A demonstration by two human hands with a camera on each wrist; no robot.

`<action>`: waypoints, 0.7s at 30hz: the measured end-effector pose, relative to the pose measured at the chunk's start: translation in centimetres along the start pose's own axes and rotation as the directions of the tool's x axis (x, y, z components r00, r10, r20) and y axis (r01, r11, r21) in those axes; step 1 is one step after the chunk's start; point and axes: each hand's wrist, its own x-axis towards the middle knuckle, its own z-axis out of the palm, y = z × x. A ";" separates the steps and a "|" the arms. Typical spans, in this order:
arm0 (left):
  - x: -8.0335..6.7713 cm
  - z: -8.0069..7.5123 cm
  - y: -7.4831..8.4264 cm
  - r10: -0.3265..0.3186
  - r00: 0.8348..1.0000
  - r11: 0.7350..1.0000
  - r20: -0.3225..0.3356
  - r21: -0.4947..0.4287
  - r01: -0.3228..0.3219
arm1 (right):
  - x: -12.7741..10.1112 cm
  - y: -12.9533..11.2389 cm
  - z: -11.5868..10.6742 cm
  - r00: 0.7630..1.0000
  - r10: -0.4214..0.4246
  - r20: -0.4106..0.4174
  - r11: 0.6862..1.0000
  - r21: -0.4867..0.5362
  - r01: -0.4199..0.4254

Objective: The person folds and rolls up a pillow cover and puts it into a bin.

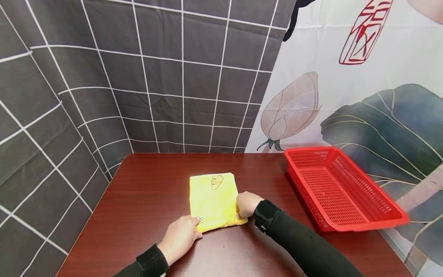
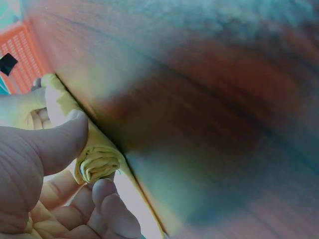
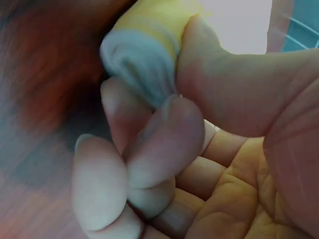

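A folded yellow cloth [image 1: 212,198] lies on the dark red-brown table [image 1: 145,200], its near edge rolled up. My left hand [image 1: 181,236] grips the roll's left end; in the left wrist view thumb and fingers curl round the rolled yellow cloth [image 2: 97,162]. My right hand [image 1: 247,204] pinches the roll's right end, and the right wrist view shows the rolled cloth [image 3: 144,45] between thumb and curled fingers [image 3: 164,134]. Both forearms wear black sleeves.
A red perforated plastic basket [image 1: 340,190] sits on the table's right side, a little right of my right hand. Grey checked fabric and a flower-printed sheet hang behind the table. The table's left edge is near my left arm.
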 end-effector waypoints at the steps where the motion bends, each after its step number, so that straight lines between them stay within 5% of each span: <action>1: 0.0 0.0 0.0 -0.002 1.000 1.000 0.001 -0.005 0.002 | 0.1 0.1 0.0 1.000 0.005 0.000 1.000 -0.004 -0.005; 11: 0.8 0.2 -1.1 -0.022 0.999 0.991 0.048 -0.128 0.028 | 0.9 0.8 0.8 1.000 0.006 0.011 1.000 0.020 -0.007; 15: 1.5 1.1 -2.4 0.010 0.998 0.988 0.061 -0.154 0.000 | 0.6 1.1 1.0 1.000 0.007 0.022 0.997 0.075 -0.009; 21: 2.9 3.8 -4.4 -0.058 0.992 0.989 0.109 -0.131 0.073 | 0.2 1.8 1.1 0.999 -0.010 0.033 0.986 0.169 0.005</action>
